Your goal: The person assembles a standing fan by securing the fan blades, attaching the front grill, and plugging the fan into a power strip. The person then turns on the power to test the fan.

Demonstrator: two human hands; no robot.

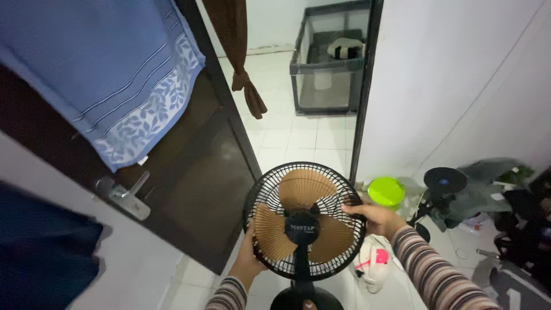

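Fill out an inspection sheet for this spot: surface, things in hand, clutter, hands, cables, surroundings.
Surface: white tiled floor.
Things in hand: black standing fan with tan blades, front grille on, upright on its round base.
Clutter: lime green lid, white and pink item, dark heap by the wall.
Hands: left hand grips the grille's lower left rim; right hand grips its right rim.
Cables: nothing seen for certain.
Surroundings: dark open door with blue towel over it, grey mesh playpen beyond the doorway.
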